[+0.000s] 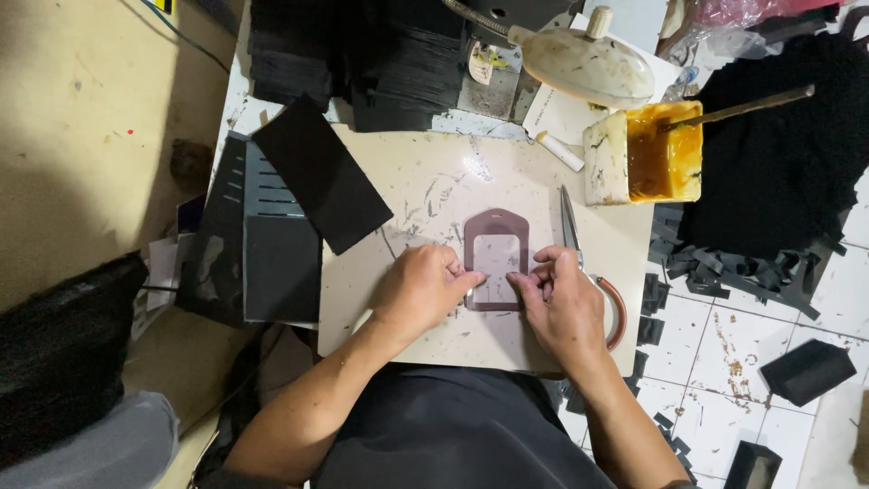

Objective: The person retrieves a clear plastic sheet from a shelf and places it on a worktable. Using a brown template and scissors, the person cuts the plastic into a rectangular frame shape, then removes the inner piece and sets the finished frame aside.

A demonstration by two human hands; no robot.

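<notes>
A brown leather card-holder frame (pixel 495 222) with a pale window lies flat on the cream work board (pixel 425 190). My left hand (pixel 418 290) presses its lower left edge with the fingertips. My right hand (pixel 561 299) presses the lower right edge, fingers curled onto the frame. Both hands rest on the piece and pin it to the board. Scissors (pixel 570 231) with a brown handle lie just right of my right hand, partly under it.
A yellow glue tub (pixel 661 158) with a stick stands at the back right. Black sheets (pixel 317 172) and stacked black pieces (pixel 272 244) lie left; black scraps (pixel 724 267) are heaped right. A white lamp head (pixel 588 63) hangs above the board.
</notes>
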